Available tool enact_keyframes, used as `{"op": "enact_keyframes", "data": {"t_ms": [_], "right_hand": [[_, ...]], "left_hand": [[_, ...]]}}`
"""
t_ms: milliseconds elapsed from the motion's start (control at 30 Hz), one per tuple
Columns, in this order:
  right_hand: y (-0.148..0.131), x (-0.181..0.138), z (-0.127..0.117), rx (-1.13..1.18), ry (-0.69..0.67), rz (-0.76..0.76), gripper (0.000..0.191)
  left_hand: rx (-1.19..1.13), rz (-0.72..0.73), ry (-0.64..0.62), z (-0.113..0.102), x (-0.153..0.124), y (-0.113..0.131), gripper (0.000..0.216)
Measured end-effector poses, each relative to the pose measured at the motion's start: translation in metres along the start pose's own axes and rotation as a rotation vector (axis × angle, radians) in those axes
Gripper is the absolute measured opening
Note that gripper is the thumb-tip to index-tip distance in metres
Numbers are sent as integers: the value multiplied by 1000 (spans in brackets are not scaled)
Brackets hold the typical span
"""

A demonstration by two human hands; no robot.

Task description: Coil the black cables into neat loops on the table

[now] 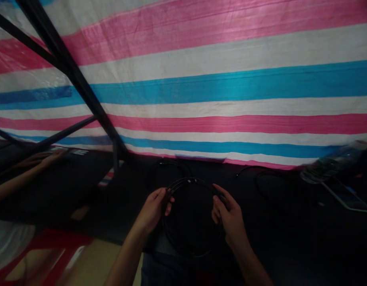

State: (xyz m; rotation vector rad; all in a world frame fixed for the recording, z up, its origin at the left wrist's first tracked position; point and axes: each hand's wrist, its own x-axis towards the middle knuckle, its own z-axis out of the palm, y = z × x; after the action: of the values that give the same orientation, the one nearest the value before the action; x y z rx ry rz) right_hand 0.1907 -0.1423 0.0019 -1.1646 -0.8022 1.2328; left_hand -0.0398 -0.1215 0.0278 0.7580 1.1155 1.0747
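Note:
A coiled black cable [185, 251] is held up in a loop between my two hands, above the near edge of the dark table. My left hand [155, 208] is closed around the coil's left side, thumb on top. On the right side, my right hand [228, 212] pinches the same coil between thumb and fingers. Small white marks show on the strands at the top of the loop. Behind it on the table lies another black cable coil [168, 162], partly hidden in the dark.
More black cable [257, 184] lies to the right, near a clear plastic bottle [329, 163] and a phone [347, 194]. A black metal frame [90, 97] rises at left before a striped sheet [231, 87]. Another person's hand [49, 159] rests on the left table; a red stool [52, 250] stands below.

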Motion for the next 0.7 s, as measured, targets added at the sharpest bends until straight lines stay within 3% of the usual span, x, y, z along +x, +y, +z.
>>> {"op": "enact_keyframes", "data": {"t_ms": [167, 333, 433, 533, 600, 700], "right_hand": [[8, 9, 17, 147, 111, 13, 61], [30, 31, 32, -222, -17, -134, 56], [45, 53, 57, -479, -67, -344, 48], [62, 72, 87, -685, -44, -533, 48], [73, 80, 102, -826, -52, -593, 50], [85, 83, 110, -1021, -51, -608, 51]], "left_hand": [[-118, 43, 106, -1, 6, -11, 49], [45, 263, 348, -32, 47, -3, 45], [325, 401, 474, -58, 87, 9, 37], [798, 550, 601, -80, 123, 17, 30], [993, 638, 638, -91, 138, 15, 31], [1079, 667, 625, -98, 149, 6, 30]]}}
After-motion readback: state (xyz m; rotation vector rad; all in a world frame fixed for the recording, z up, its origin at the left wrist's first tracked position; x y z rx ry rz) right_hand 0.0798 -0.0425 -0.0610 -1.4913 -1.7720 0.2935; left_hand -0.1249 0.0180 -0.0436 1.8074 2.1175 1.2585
